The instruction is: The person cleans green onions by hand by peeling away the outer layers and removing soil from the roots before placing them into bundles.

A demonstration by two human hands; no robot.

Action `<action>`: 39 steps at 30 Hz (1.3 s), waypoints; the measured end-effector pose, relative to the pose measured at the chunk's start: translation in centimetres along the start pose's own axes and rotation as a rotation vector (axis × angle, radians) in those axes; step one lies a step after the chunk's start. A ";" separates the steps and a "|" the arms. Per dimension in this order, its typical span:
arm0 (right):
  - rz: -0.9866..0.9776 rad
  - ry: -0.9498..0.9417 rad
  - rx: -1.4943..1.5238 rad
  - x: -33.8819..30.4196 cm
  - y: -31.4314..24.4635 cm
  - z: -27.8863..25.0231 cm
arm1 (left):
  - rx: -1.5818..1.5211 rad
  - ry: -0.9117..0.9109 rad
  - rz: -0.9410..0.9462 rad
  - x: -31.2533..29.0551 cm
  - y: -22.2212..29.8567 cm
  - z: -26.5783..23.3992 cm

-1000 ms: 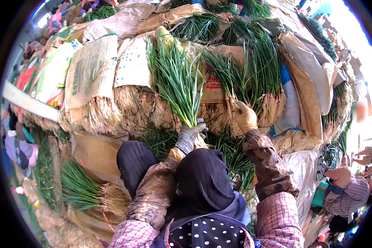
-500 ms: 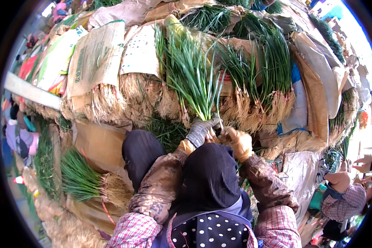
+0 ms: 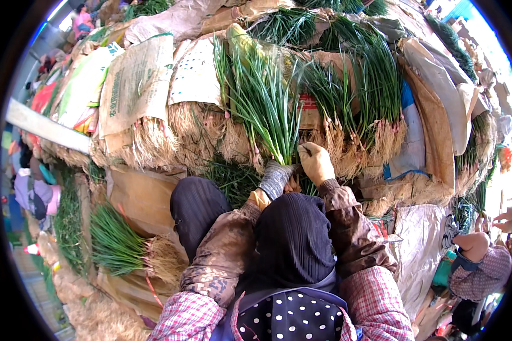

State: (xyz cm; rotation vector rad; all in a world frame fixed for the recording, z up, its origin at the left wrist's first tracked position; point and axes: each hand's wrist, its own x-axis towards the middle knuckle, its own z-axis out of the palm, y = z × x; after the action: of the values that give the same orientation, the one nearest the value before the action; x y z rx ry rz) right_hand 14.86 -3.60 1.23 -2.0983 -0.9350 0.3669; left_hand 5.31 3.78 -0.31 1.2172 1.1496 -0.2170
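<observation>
My left hand (image 3: 275,180), in a grey glove, is closed round a bunch of spring onions (image 3: 267,122) just beyond my knees. The long green leaves fan out away from me, and the pale bulb ends (image 3: 292,184) show just below the glove. My right hand (image 3: 316,161), in a tan glove, is right beside the bunch with its fingers curled in at the leaf bases. What those fingers pinch, if anything, is hidden. Farther right, more spring onions (image 3: 381,85) lie on the heap with their roots towards me.
Sacks (image 3: 139,79) cover parts of the long heap of rooted onions ahead. At lower left a bundle of spring onions (image 3: 119,241) rests on brown sacking. A pale bar (image 3: 48,126) crosses at left. Another person (image 3: 480,267) sits at lower right.
My right hand has moved left and away from me, up against the bunch. A stalk that stood apart on the right now sits close to the other leaves. My left hand keeps its hold.
</observation>
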 end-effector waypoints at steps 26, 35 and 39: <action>0.390 -0.257 0.239 -2.0 6.4 1.9 | -0.472 -0.162 0.249 4.0 -6.1 1.2; 0.064 -0.318 -0.458 0.9 6.2 0.8 | -0.969 -0.230 0.409 -1.5 -0.8 0.6; 0.000 0.196 -0.507 8.7 3.6 -2.7 | -0.664 -0.179 0.111 1.6 -2.4 -0.2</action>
State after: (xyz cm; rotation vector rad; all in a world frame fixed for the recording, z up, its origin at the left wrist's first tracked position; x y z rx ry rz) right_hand 24.08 -0.24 0.70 -2.5327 -0.9822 -0.0923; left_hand 4.35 3.65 -2.98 0.6525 0.8889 0.1354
